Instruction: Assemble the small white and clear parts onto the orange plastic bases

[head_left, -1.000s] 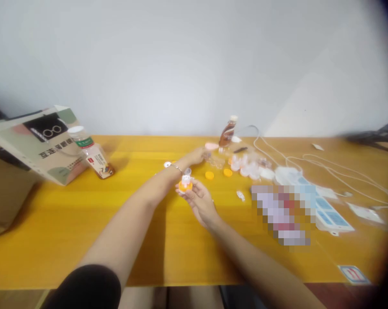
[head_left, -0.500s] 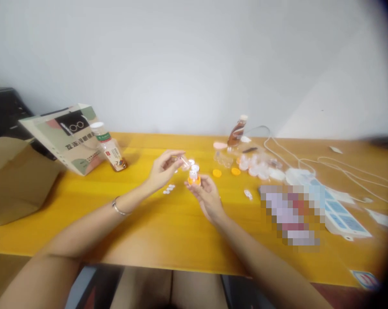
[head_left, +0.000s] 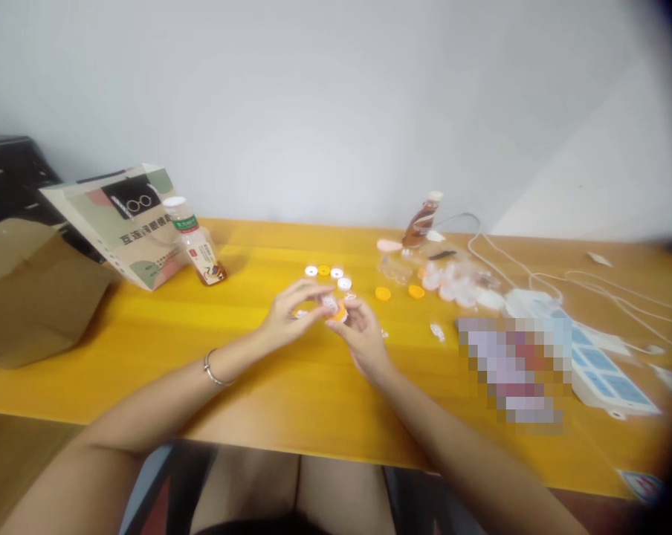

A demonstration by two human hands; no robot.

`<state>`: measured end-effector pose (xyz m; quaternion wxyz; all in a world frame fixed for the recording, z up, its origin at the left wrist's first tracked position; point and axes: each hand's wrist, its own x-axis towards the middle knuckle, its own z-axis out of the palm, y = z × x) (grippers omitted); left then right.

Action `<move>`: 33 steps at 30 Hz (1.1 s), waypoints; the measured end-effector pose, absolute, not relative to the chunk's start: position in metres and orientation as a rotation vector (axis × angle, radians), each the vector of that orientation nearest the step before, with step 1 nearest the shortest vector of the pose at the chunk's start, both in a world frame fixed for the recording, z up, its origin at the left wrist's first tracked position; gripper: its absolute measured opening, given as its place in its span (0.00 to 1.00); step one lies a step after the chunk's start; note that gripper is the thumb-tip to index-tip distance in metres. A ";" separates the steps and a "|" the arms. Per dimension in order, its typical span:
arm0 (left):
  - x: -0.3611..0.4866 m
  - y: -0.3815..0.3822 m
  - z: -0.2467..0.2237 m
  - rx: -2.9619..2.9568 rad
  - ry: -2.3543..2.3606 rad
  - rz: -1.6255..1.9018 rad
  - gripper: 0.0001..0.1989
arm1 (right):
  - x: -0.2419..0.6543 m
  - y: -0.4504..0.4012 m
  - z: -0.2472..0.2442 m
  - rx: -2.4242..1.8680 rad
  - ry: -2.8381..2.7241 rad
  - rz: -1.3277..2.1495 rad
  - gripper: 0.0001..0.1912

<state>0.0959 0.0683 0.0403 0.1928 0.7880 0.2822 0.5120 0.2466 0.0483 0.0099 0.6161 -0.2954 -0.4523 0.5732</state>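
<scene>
My right hand grips an orange cap between thumb and fingers. Over the cap's left side is a small clear cup, pinched by my left hand, with something whitish inside it. The cup and cap meet; blur hides whether they are locked together. Behind the hands lie several white round caps and a yellow one, forming a curved row. Small white pieces lie partly behind my left fingers, and another white piece rests to the right.
Two orange caps and a cluster of clear cups sit to the right. A brown bottle stands behind them. Further right are a power strip and white cables. At left are a drink bottle, a paper bag and a cardboard box.
My left hand has brought the clear cup down and right onto the orange cap in my right hand. The view has shifted slightly, and the row of caps behind is less covered.
</scene>
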 end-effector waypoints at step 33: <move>0.094 0.064 0.048 2.165 0.874 1.266 0.13 | 0.250 0.044 0.014 -0.819 -1.237 1.044 0.14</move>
